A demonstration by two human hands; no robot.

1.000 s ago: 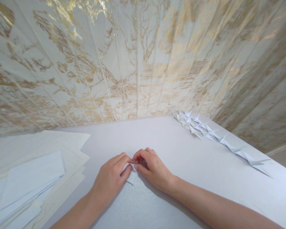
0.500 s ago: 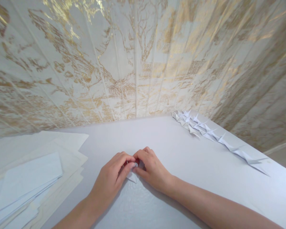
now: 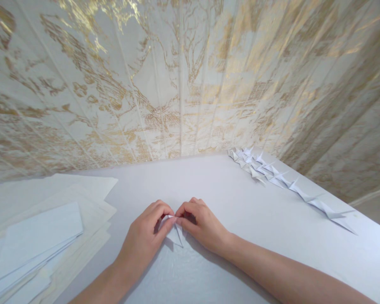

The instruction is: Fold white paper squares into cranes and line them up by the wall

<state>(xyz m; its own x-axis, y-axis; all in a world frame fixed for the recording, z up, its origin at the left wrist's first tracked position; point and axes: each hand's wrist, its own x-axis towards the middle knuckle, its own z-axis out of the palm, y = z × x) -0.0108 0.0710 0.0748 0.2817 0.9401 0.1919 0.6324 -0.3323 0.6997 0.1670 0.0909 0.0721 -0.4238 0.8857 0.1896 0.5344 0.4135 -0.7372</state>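
A small folded piece of white paper (image 3: 175, 234) rests on the white table (image 3: 228, 211) near the front middle. My left hand (image 3: 144, 240) pinches its left side with thumb and fingers. My right hand (image 3: 202, 224) pinches its top from the right, fingertips touching those of the left hand. Most of the piece is hidden under the fingers; only a pointed flap shows below them.
A loose stack of white and cream paper sheets (image 3: 41, 236) lies at the left. A row of several folded white paper pieces (image 3: 281, 179) runs along the table's right side by the gold-patterned wall (image 3: 183, 84). The table's right edge falls away at the far right.
Both hands stayed in place, working the small paper between the fingertips. The pointed flap below the fingers now stands out a little more.
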